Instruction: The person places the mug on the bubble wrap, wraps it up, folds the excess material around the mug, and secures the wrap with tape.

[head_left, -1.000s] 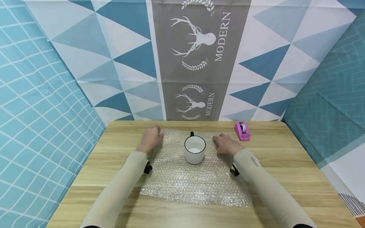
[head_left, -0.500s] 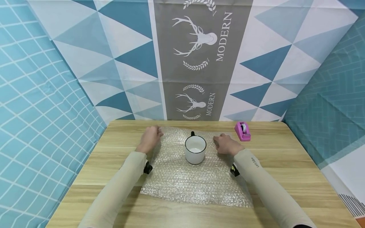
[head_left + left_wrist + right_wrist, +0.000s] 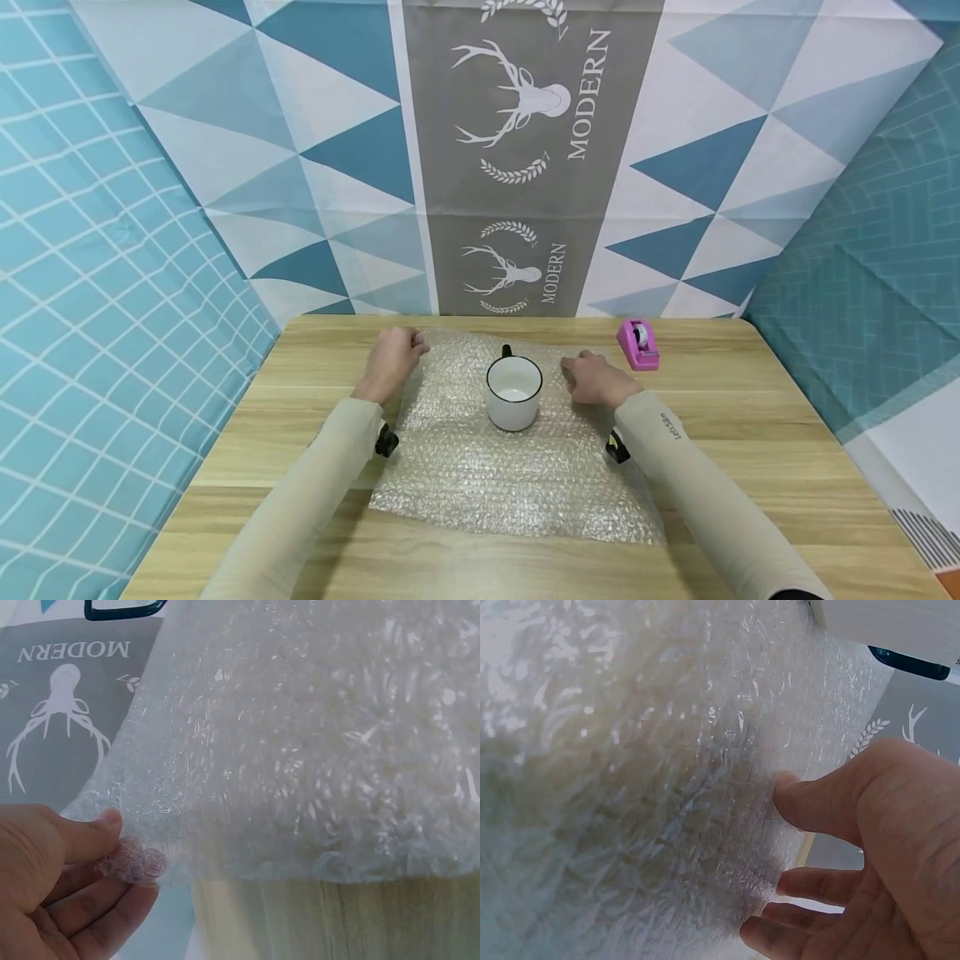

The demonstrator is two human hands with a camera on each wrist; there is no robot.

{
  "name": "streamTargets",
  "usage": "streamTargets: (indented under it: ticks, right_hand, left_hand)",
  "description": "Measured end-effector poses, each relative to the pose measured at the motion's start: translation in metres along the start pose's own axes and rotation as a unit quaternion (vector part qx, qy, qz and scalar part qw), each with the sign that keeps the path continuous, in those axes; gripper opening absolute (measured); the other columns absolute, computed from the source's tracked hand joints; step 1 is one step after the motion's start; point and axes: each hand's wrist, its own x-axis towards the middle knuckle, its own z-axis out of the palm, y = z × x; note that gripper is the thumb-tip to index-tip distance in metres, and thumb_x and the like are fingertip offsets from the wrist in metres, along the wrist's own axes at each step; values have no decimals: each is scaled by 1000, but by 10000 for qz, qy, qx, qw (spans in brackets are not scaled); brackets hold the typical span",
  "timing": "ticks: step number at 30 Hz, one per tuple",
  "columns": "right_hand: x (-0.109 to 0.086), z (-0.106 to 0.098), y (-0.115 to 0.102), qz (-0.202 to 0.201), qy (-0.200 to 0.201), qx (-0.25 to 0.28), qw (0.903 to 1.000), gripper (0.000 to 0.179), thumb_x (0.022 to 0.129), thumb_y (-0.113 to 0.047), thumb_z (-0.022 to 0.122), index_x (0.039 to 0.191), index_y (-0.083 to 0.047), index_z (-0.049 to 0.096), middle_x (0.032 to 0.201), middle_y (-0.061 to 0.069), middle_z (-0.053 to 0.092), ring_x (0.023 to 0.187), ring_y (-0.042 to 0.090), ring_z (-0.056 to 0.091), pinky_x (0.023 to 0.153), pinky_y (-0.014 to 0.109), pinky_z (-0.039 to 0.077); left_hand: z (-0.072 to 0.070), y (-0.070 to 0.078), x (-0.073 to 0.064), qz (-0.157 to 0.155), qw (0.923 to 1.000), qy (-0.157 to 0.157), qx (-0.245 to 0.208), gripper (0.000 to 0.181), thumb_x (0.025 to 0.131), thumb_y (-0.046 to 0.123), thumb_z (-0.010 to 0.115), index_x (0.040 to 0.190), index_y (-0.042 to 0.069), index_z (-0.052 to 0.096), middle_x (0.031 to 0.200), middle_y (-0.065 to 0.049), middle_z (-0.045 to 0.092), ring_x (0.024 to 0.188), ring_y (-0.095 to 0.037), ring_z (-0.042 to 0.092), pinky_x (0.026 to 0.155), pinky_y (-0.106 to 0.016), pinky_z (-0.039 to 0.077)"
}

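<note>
A white enamel mug [image 3: 513, 408] with a dark rim and dark handle stands upright on a sheet of clear bubble wrap [image 3: 487, 492]. Its handle points toward the wall. My left hand [image 3: 392, 360] pinches the sheet's far left corner between thumb and fingers; in the left wrist view the bubble wrap [image 3: 300, 765] bunches at the fingertips. At the far right part of the sheet, my right hand [image 3: 596, 379] grips the wrap edge. The right wrist view has the thumb on the bubble wrap [image 3: 667, 787], with the index finger hidden.
A pink tape dispenser [image 3: 638, 345] stands beyond my right hand near the back edge of the wooden table [image 3: 750, 467]. Patterned cloth [image 3: 517, 167] hangs right behind the table, with tiled-look cloth [image 3: 112, 275] on the left.
My left hand has moved slightly up and away, raising the far left corner of the bubble wrap. The right hand and the mug stay where they were.
</note>
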Motion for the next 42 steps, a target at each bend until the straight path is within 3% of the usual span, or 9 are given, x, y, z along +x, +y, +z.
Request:
streamTargets:
  ticks: [6,13,20,26,37,42]
  right_hand:
    - [0,0,0,-85,14,-50,10000,56,88,-12,67,142,-4,57,126,27,58,113,45,59,93,63,54]
    - [1,0,1,-56,50,-91,9999,55,88,-12,67,141,-5,57,127,28,58,114,46,59,94,64,53]
    - [-1,-1,0,18,-38,-26,10000,58,90,-13,66,146,-6,54,135,30,55,121,49,56,97,67,51]
    - [0,0,2,-4,-44,-47,10000,56,89,-13,66,143,-6,55,132,28,56,118,47,57,95,65,53]
    - [0,0,3,-10,-31,-51,10000,57,88,-14,66,144,-7,55,131,28,57,116,46,58,94,65,53]
    - [1,1,4,-69,-19,-80,9999,57,88,-13,66,143,-6,55,129,27,58,114,44,59,94,63,54]
  left_hand:
    - [-3,3,-1,108,9999,42,74,27,98,14,70,73,8,63,62,-3,55,51,-11,42,51,-26,37]
    - [-9,10,-4,253,9994,209,126,22,97,15,72,78,6,67,67,-6,63,54,-13,46,54,-28,41]
    - [-16,20,-9,393,9985,360,88,16,97,17,73,95,2,78,89,-14,78,70,-19,71,64,-35,59]
    - [-22,28,-14,571,9974,436,-4,15,96,19,73,99,5,79,93,-13,79,68,-20,73,63,-35,60]
    - [-34,53,-21,1004,9942,390,-31,16,99,15,67,100,5,80,93,-10,79,67,-17,71,68,-38,60]
    - [-39,68,-26,1275,9911,365,75,16,99,13,66,98,4,80,91,-11,80,76,-21,75,74,-40,62]
